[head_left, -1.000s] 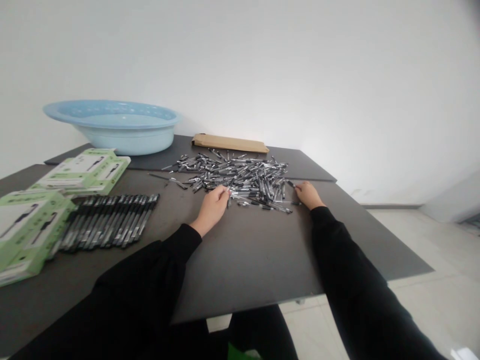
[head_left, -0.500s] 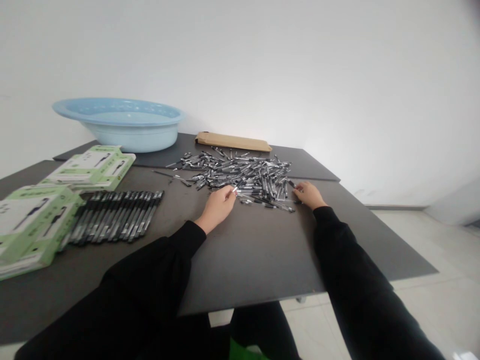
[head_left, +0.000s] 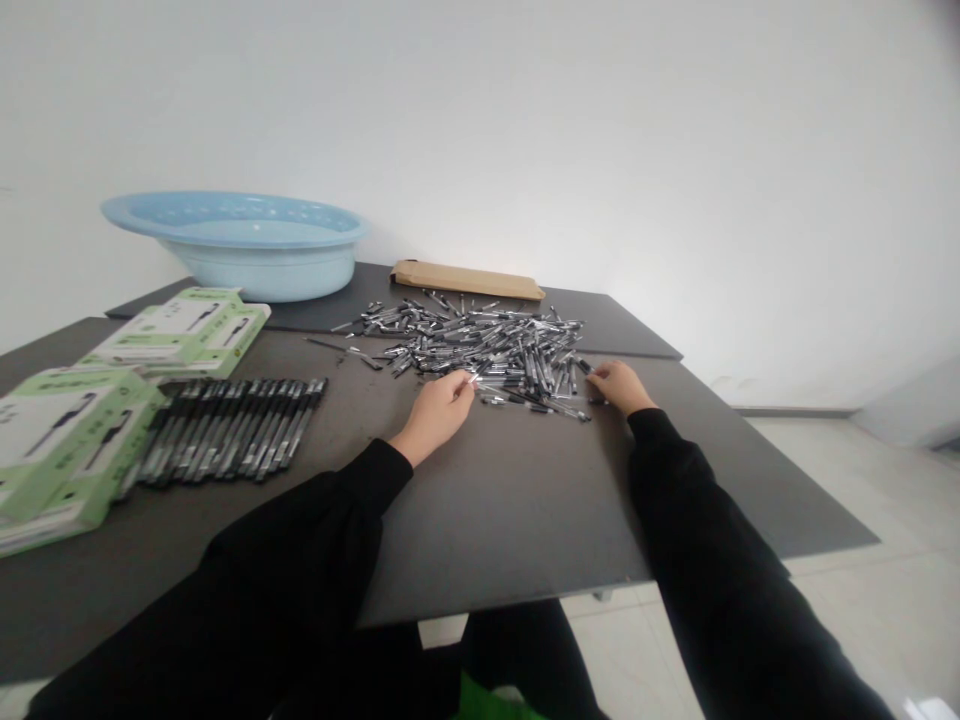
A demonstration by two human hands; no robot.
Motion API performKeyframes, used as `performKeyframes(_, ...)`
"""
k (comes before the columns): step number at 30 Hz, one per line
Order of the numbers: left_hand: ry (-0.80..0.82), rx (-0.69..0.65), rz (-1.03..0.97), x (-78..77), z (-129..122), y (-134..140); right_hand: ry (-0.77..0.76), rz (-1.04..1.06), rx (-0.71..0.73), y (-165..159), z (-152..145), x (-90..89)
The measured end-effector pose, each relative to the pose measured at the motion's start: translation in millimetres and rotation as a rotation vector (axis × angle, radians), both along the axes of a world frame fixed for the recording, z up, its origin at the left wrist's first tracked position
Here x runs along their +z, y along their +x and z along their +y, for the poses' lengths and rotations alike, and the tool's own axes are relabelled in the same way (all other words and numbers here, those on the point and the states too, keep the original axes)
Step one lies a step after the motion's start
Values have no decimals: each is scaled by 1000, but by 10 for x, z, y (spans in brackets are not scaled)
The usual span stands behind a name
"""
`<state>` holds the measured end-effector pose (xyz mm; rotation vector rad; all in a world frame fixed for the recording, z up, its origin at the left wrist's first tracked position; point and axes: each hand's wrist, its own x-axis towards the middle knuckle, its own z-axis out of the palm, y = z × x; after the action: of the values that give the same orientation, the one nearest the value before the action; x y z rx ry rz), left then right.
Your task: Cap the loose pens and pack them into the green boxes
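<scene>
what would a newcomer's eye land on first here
Probably the big blue basin at the back left of the table. Next, the heap of loose pens in the middle, with the left hand at its near edge and the right hand at its right end. A neat row of pens lies at left, beside green-and-white boxes.

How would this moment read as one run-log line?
left hand: near edge of loose pen pile, grip unclear | right hand: pile's right side, grip unclear | pen row: beside green-white pen boxes | blue basin: behind boxes
</scene>
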<state>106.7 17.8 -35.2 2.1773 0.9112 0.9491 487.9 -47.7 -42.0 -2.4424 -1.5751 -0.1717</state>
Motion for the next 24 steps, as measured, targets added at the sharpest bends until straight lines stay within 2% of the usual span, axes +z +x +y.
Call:
performKeyframes(10,34,-31,18,13,-53,11,-144,29,14,-165,-55,149)
performKeyframes(17,38,-31,11,22,-60,7,-230,-144,-46,-336,-68,191)
performKeyframes(24,35,-31,37,26,-81,10,-156,-57,-81,-316,-78,177)
